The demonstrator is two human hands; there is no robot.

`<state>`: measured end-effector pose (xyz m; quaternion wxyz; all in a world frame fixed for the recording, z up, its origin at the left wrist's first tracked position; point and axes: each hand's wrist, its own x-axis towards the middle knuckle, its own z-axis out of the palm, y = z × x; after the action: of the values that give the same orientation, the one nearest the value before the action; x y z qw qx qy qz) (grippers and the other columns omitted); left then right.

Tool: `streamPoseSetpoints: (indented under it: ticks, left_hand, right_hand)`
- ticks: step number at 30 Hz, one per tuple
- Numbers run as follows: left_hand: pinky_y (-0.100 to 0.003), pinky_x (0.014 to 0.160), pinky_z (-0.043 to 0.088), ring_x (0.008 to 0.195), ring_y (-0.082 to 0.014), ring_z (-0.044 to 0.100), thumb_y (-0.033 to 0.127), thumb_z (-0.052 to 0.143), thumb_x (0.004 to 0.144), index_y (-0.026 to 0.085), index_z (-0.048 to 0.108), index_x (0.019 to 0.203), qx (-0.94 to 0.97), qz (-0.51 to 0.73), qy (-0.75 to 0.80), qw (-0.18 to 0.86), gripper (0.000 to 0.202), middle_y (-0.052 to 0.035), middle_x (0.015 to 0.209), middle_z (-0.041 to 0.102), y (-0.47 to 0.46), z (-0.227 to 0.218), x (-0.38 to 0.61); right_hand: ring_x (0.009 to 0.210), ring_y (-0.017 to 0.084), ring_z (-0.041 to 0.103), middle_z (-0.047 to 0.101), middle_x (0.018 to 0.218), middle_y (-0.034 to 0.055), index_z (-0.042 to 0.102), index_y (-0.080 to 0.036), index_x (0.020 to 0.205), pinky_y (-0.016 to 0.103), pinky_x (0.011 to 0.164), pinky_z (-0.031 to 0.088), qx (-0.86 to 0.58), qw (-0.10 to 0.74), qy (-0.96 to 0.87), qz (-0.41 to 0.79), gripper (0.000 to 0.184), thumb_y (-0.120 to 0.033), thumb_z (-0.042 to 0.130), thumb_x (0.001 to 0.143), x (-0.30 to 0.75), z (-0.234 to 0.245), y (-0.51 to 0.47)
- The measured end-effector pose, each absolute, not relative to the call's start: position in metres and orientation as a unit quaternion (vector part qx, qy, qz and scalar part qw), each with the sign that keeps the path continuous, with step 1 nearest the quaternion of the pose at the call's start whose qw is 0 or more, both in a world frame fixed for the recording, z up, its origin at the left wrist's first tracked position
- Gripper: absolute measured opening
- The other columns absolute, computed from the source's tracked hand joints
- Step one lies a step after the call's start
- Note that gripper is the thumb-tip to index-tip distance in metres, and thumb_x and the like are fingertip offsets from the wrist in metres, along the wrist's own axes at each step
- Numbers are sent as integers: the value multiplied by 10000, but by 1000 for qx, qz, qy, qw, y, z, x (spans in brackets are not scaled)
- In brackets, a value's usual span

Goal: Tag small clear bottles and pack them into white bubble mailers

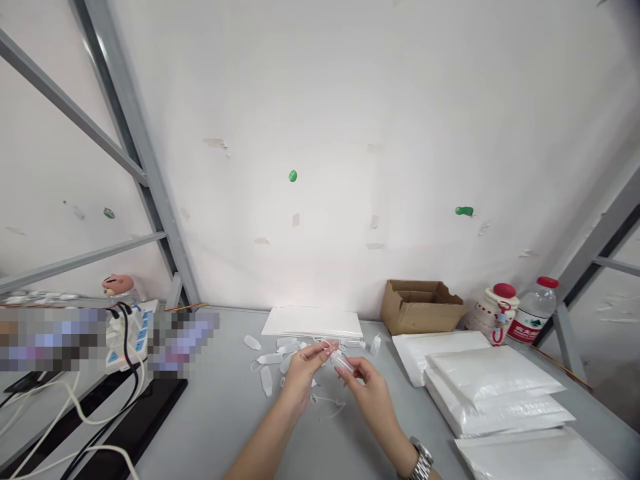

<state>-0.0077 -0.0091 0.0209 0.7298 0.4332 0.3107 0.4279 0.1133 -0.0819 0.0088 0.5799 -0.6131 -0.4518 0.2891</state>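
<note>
My right hand (367, 385) grips a small clear plastic tube (343, 362) between thumb and fingers, tilted above the table. Close beside it my left hand (306, 370) is closed in a pinch at the tube's upper left end, on a thin white strap (327, 345). Whether the strap is joined to the tube, I cannot tell. Several similar translucent tubes lie scattered around my hands, among them one tube (266, 381) left of my left wrist and another tube (375, 345) further back. A loose white strap (327, 400) lies between my forearms.
White sheets (313, 323) lie against the wall. An opened cardboard box (425, 313), a white jar with a red lid (493, 313) and a water bottle (535, 313) stand back right. White padded mailers (500, 377) are stacked at right. A power strip (133, 337) with cables lies left.
</note>
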Motion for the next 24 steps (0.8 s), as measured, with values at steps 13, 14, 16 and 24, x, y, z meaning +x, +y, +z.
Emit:
streamPoseSetpoints:
  ticks: [13,14,16,24]
  left_hand:
    - [-376,965,367,1003,-271,596,335,800,494,147,699,846,407,409,311,756,411,-119,963,696,-8,16,-9]
    - [-382,966,365,1011,-277,590,340,799,489,149,700,843,411,414,317,748,414,-118,959,697,-8,16,-8]
    - [-395,966,361,1032,-291,577,347,795,490,150,700,838,427,420,322,733,411,-120,965,695,-8,15,-7]
    - [-380,945,373,1029,-278,578,367,765,541,175,690,800,501,399,300,707,331,-109,972,695,-11,29,-9]
  right_hand:
    - [440,117,472,560,476,-9,573,-165,654,256,514,372,-522,559,-358,535,473,-637,596,626,115,12,-80]
    - [448,127,485,568,479,-12,571,-169,677,261,517,375,-537,561,-364,514,473,-632,623,598,115,11,-79]
    - [469,141,505,582,492,-18,569,-173,711,271,529,387,-558,562,-369,486,471,-591,694,535,115,11,-77]
    - [404,66,372,437,419,-64,622,-138,642,248,563,405,-392,549,-283,682,356,-491,635,687,118,15,-84]
